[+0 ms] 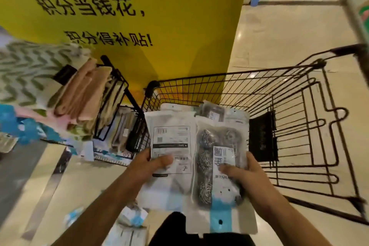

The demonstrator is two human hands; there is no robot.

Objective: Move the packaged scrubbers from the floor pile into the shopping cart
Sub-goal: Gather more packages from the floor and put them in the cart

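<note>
The person holds two flat packets side by side at the near end of the black wire shopping cart (279, 94). The left hand (147, 166) grips a white packet (171, 142) with its printed back label facing up, thumb pressed across the lower part. The right hand (245, 173) grips a clear packet of steel scrubbers (215, 168) (the coiled metal shows through the plastic), thumb lying on its label. More packets (213, 112) already lie in the cart just beyond these two. A few others (131, 217) remain on the floor below the left forearm. A yellow sign (139, 16) stands behind the cart, and folded towels (83, 94) fill a rack at left.
</note>
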